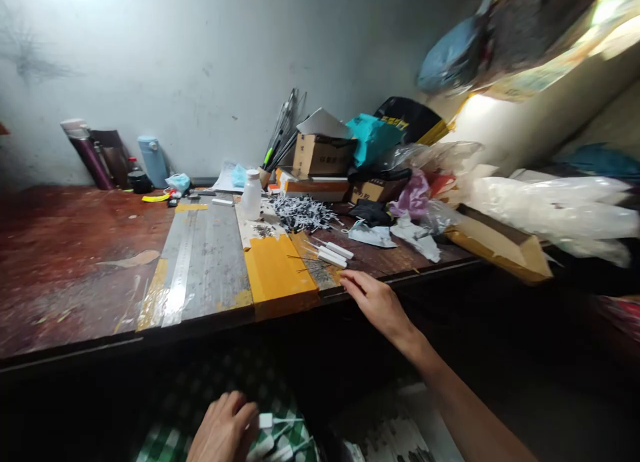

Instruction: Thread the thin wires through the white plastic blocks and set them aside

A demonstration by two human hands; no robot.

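My right hand (373, 302) is at the table's front edge, its fingertips pressed together beside thin dark wires (305, 265); whether they pinch anything is too small to tell. Just beyond those fingertips lie white sticks with thin tips (333, 257). Low in the view, my left hand (225, 425) is curled above a green-and-white checked cloth (167, 443), at the end of a white piece with a thin stem (266, 421). More such white pieces (280, 454) lie beside it on the cloth. The left palm is hidden.
A yellow-taped block (275, 269) and a grey taped board (213, 249) cover part of the table (80, 262). Behind stand a white bottle (253, 195), a heap of small black-and-white parts (305, 213) and cardboard boxes (323, 155). An open carton (500, 242) overhangs the edge at right.
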